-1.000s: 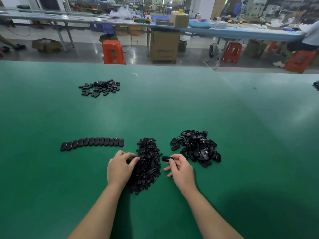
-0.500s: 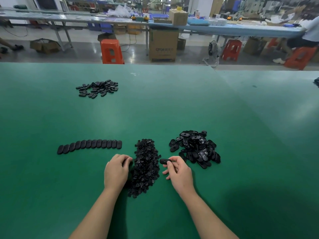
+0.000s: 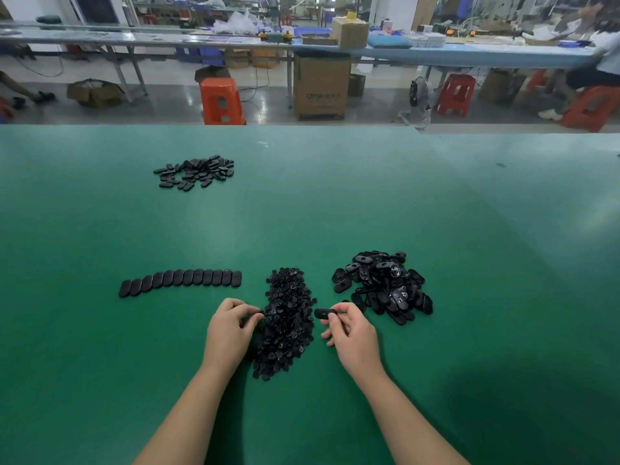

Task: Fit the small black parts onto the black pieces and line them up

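The right hand point(image 3: 352, 333) pinches one black piece point(image 3: 323, 313) near the table's point(image 3: 335, 203) front edge, long side lying left-right. The left hand point(image 3: 229, 325) curls at the small parts pile point(image 3: 287, 322); whether it holds one, I cannot tell.

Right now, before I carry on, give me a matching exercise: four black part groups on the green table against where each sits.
Things:
1. Neat row of black oval pieces
2. Heap of small black round parts
3. Heap of loose black oval pieces
4. Single black oval piece

Places:
A. Right of the hands
B. Pinched in the right hand
C. Left, near the front
D. Between the two hands

Pairs: 1-C, 2-D, 3-A, 4-B
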### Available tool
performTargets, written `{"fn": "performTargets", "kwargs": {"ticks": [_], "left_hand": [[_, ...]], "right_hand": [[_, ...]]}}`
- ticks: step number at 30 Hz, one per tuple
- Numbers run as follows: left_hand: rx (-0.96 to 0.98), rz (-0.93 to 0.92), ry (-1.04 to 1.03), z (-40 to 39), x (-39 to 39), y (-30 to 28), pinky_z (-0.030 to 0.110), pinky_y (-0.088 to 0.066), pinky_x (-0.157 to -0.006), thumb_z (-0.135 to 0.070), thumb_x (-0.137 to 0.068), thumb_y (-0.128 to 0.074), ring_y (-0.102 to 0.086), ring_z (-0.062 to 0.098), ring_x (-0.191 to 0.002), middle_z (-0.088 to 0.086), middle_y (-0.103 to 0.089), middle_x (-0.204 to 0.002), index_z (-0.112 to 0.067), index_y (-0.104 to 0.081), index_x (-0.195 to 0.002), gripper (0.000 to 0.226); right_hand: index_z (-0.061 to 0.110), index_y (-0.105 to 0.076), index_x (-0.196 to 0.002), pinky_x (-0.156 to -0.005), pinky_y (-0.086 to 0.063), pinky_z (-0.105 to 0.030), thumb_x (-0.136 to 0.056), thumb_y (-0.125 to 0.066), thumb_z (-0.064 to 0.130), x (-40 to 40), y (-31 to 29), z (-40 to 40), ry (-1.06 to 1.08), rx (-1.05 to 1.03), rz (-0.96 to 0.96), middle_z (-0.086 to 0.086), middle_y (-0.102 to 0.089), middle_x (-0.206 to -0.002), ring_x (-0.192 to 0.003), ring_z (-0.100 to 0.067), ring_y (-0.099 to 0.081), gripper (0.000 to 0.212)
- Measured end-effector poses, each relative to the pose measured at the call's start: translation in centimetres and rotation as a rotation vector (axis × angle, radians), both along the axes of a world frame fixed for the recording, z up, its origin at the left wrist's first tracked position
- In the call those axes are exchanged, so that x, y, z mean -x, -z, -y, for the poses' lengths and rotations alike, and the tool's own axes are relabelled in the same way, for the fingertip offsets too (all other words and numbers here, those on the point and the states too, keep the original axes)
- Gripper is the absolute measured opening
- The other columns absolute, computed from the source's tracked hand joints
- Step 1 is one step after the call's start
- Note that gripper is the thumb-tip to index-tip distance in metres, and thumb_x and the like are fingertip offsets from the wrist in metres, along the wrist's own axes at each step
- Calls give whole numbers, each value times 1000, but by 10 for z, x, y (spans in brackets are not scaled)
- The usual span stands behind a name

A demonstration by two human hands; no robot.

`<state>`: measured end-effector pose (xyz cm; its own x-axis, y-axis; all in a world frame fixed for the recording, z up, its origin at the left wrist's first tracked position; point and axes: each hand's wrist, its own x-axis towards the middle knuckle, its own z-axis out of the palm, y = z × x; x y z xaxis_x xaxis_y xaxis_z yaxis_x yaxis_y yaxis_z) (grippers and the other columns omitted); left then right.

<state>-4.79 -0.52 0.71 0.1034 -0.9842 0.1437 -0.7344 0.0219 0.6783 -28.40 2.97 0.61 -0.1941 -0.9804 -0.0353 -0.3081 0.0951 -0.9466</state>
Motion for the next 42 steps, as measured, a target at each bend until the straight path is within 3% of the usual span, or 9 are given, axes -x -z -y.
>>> {"fn": "performTargets", "kwargs": {"ticks": [8, 12, 17, 23, 26, 32, 35, 38, 42], "left_hand": [[36, -18, -20, -2, 1, -1, 22, -48, -70, -22, -89, -75, -56, 1, -76, -15, -58, -84, -25, -67, -80, 12], [52, -147, -53, -6, 0, -2, 18, -45, -59, -24, -90, -73, -61, 2, -69, -17, -66, -70, -30, -68, -80, 13], [6, -316, -126, -4, -2, -7, 17, -46, -64, -22, -92, -71, -62, -3, -75, -23, -68, -76, -34, -68, -82, 16], [-14, -511, -136, -4, 16, -21, 20, -47, -65, -16, -93, -69, -59, -2, -62, -16, -73, -82, -39, -70, -97, 24], [-59, -666, -124, -1, 32, -31, 21, -49, -58, -12, -93, -68, -55, 6, -54, -3, -74, -79, -33, -67, -110, 27], [-160, -1009, -87, 1, 60, -47, 22, -47, -46, 0, -93, -65, -52, 12, -46, 7, -77, -83, -7, -72, -97, 11], [-250, -1059, -79, 2, 65, -47, 22, -46, -45, 0, -91, -67, -50, 11, -48, 6, -64, -67, -7, -75, -92, 11], [-352, -1164, -106, 3, 68, -45, 21, -42, -42, 4, -89, -67, -46, 10, -47, 8, -65, -73, -2, -73, -95, 10], [-365, -1054, -106, 2, 73, -42, 23, -44, -41, 4, -85, -72, -46, 11, -44, 8, -63, -64, 0, -73, -93, 9]], "right_hand": [[22, -60, -98, -63, -61, -28, -102, -57, 15, 0, -1, 0, 6, 3, 1, 4, -76, -87, -71, -12, -72, 9], [21, -60, -99, -62, -60, -27, -102, -58, 14, 0, -3, 0, 18, 6, 33, 3, -76, -87, -70, -12, -73, 8], [41, -55, -114, -63, -59, -23, -102, -57, 15, -1, -7, 0, -12, 6, 53, 6, -77, -91, -74, -9, -73, 29], [22, -67, -121, -63, -58, -22, -103, -55, 12, 0, -2, 2, -5, -7, 59, 7, -76, -92, -76, -10, -73, 24], [28, -68, -114, -63, -59, -25, -104, -52, 11, -1, -3, 2, 0, -8, 78, 6, -77, -91, -72, -13, -72, 25], [35, -66, -105, -61, -58, -26, -103, -51, 11, -1, -3, 2, 7, 1, 81, 6, -77, -90, -69, -15, -72, 28], [35, -66, -103, -61, -58, -27, -103, -50, 10, -2, -2, 2, 5, 7, 87, 8, -77, -89, -67, -15, -71, 29], [34, -66, -103, -61, -58, -28, -103, -50, 10, -2, -1, 3, 8, 9, 94, 6, -77, -88, -67, -15, -71, 29], [34, -64, -105, -60, -57, -25, -103, -52, 11, -2, -2, 2, 9, 13, 94, 6, -77, -89, -68, -13, -71, 27]]}}
